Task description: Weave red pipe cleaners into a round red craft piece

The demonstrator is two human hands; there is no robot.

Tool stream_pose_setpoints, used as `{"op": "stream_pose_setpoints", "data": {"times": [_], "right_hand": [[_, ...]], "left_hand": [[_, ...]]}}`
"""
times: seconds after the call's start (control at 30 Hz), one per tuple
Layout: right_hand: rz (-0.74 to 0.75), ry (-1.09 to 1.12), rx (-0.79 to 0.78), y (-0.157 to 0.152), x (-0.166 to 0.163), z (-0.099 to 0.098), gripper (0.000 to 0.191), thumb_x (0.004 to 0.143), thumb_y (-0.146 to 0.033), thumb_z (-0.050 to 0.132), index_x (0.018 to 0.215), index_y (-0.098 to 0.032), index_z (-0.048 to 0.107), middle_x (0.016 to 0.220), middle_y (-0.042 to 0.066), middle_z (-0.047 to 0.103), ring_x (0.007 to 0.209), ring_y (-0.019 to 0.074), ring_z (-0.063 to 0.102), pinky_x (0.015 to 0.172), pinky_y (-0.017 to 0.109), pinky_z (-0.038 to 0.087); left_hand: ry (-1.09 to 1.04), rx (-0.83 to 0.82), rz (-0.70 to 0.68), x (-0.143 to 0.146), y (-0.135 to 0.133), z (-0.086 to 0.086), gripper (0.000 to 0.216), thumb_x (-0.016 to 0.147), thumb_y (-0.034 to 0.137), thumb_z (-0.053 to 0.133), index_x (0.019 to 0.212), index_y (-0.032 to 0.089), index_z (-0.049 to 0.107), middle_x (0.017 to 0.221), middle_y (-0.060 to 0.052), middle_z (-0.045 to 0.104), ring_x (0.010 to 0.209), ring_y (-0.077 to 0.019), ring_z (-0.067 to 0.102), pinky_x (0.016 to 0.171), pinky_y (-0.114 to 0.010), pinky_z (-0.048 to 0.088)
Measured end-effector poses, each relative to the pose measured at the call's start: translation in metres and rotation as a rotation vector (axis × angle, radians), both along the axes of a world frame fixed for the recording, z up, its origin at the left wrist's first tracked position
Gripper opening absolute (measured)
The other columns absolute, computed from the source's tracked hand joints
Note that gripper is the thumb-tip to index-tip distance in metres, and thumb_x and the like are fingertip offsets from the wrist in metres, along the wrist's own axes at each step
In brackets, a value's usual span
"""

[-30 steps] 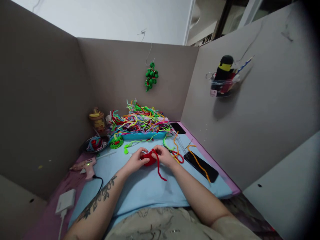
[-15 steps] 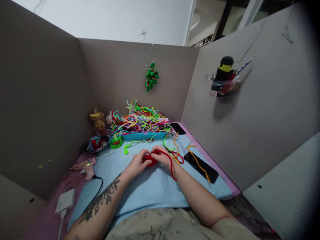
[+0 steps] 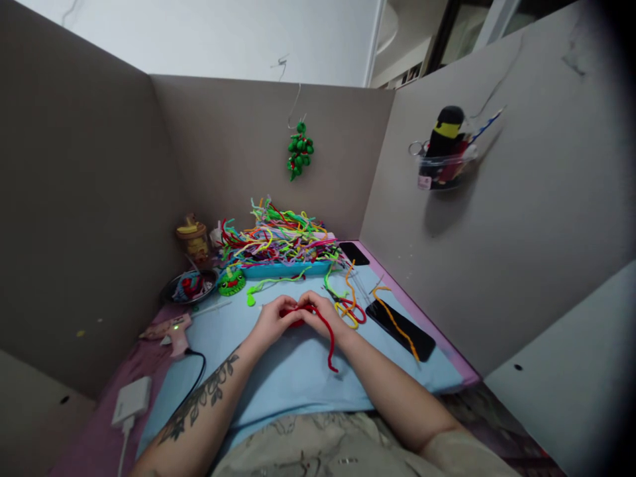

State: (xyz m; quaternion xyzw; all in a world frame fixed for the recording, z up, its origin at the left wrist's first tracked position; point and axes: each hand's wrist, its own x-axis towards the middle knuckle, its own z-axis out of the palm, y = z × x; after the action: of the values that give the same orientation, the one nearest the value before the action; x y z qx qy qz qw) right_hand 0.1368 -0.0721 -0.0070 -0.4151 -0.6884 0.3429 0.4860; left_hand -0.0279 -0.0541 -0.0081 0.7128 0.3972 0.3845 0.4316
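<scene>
My left hand (image 3: 272,321) is closed around a small red yarn piece (image 3: 297,323), most of it hidden by my fingers. Against it, my right hand (image 3: 318,311) pinches the same piece from the other side, fingertips meeting at the top. A loose red yarn tail (image 3: 331,344) hangs over my right hand and ends above the blue cloth (image 3: 293,377). Just right of my right hand lie scissors (image 3: 354,315) with red and yellow handles. A green knitted piece with a face (image 3: 231,283) sits beyond my left hand, near a bright green yarn strand (image 3: 268,283).
A blue tray (image 3: 285,270) heaped with coloured yarn ends stands at the back. On the left are a pink glue gun (image 3: 171,331), a dark bowl (image 3: 171,295) and a white charger (image 3: 132,401). A black phone (image 3: 405,328) with orange yarn across it lies right. Partition walls enclose three sides.
My hands have turned inward and closed more over the red piece. The yarn tail has swung left and lower, off my right wrist. More of the scissors' yellow handle shows.
</scene>
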Motion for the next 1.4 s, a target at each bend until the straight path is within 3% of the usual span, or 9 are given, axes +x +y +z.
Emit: {"op": "stream_pose_setpoints", "data": {"times": [0.13, 0.27, 0.53, 0.7, 1.0, 1.27, 1.4], "right_hand": [[0.024, -0.04, 0.055, 0.003, 0.008, 0.006, 0.009, 0.077, -0.019, 0.057, 0.083, -0.02, 0.064, 0.082, 0.002, 0.064, 0.08, 0.017, 0.059, 0.077, 0.03, 0.045], [-0.021, -0.075, 0.141, 0.005, 0.016, 0.011, 0.009, 0.078, -0.022, 0.061, 0.075, -0.02, 0.069, 0.082, 0.005, 0.064, 0.083, 0.0187, 0.059, 0.082, 0.033, 0.044], [-0.096, -0.027, 0.187, 0.003, 0.014, 0.011, 0.011, 0.079, -0.023, 0.061, 0.07, -0.021, 0.068, 0.078, 0.005, 0.063, 0.081, 0.0193, 0.059, 0.079, 0.034, 0.044], [-0.131, -0.014, 0.195, 0.005, 0.015, 0.01, 0.012, 0.079, -0.025, 0.061, 0.069, -0.021, 0.066, 0.079, 0.005, 0.062, 0.081, 0.0198, 0.057, 0.08, 0.034, 0.044], [-0.233, 0.066, 0.202, 0.012, 0.023, 0.004, 0.013, 0.079, -0.028, 0.06, 0.068, -0.021, 0.062, 0.078, 0.003, 0.061, 0.079, 0.0186, 0.056, 0.075, 0.031, 0.044], [-0.309, 0.137, 0.058, 0.018, 0.029, 0.0, 0.016, 0.08, -0.033, 0.056, 0.071, -0.021, 0.058, 0.071, 0.0, 0.056, 0.072, 0.0172, 0.053, 0.069, 0.028, 0.043], [-0.269, 0.154, -0.003, 0.018, 0.028, -0.001, 0.016, 0.081, -0.036, 0.054, 0.075, -0.021, 0.057, 0.07, -0.001, 0.056, 0.069, 0.0161, 0.052, 0.066, 0.027, 0.042]], "left_hand": [[0.013, -0.036, 0.035, -0.001, 0.001, 0.002, 0.028, 0.072, 0.033, 0.066, 0.093, 0.015, 0.06, 0.074, -0.004, 0.07, 0.068, -0.0182, 0.063, 0.065, -0.028, 0.047], [0.043, -0.036, 0.046, 0.0, -0.002, 0.004, 0.026, 0.073, 0.036, 0.064, 0.087, 0.014, 0.066, 0.081, -0.007, 0.071, 0.072, -0.0181, 0.063, 0.068, -0.028, 0.047], [0.139, 0.012, 0.085, 0.004, -0.003, 0.004, 0.024, 0.074, 0.038, 0.057, 0.071, 0.014, 0.062, 0.056, 0.001, 0.058, 0.054, -0.0122, 0.049, 0.051, -0.023, 0.035], [0.193, 0.074, 0.113, 0.004, -0.001, -0.001, 0.02, 0.074, 0.035, 0.054, 0.068, 0.016, 0.06, 0.055, 0.003, 0.054, 0.054, -0.0119, 0.047, 0.051, -0.023, 0.032], [0.163, 0.042, 0.103, 0.004, -0.003, 0.001, 0.021, 0.075, 0.037, 0.054, 0.073, 0.016, 0.061, 0.06, 0.001, 0.059, 0.057, -0.0132, 0.051, 0.053, -0.023, 0.035], [0.149, 0.041, 0.037, 0.002, -0.003, 0.0, 0.032, 0.071, 0.042, 0.063, 0.091, 0.017, 0.061, 0.065, 0.002, 0.061, 0.059, -0.0137, 0.052, 0.056, -0.023, 0.037], [0.09, -0.019, 0.034, 0.002, -0.002, 0.004, 0.025, 0.074, 0.041, 0.058, 0.073, 0.016, 0.057, 0.062, 0.002, 0.058, 0.058, -0.0131, 0.05, 0.056, -0.023, 0.036]]}}
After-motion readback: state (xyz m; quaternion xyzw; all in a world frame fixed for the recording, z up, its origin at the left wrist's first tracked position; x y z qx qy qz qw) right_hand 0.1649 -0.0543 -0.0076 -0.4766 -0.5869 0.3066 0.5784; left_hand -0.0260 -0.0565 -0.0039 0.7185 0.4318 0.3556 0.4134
